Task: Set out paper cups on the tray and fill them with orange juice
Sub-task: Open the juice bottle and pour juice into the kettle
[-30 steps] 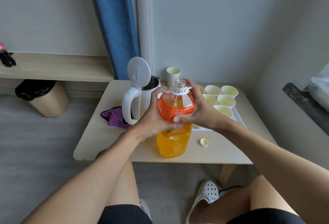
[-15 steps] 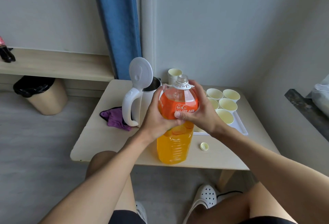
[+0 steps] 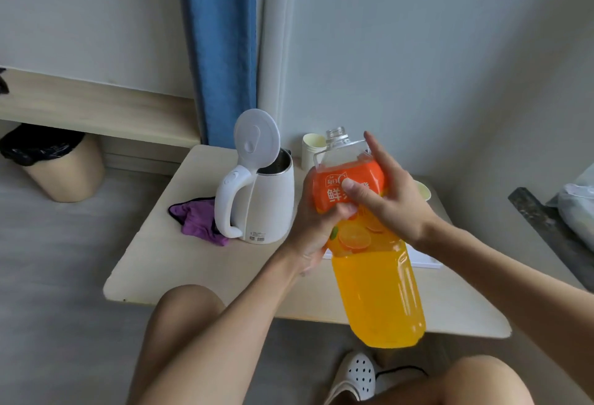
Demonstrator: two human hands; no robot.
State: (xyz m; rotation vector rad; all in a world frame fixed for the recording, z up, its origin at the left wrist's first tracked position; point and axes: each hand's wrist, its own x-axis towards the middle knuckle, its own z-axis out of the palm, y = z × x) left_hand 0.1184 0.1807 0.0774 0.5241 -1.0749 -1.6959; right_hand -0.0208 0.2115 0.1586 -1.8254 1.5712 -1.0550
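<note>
Fingers of the left hand point(image 3: 316, 227) are curled round the juice bottle point(image 3: 376, 292), and the thumb of the right hand point(image 3: 389, 202) is pressed on its label. The uncapped bottle is held tilted above the table point(image 3: 193, 260), before the tray point(image 3: 424, 263).

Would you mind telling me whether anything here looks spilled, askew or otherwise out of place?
No spill shows. The kettle stands with its lid open, and a purple cloth lies crumpled beside it. The uncapped juice bottle, held by the left hand and right hand, is merely tilted.
</note>
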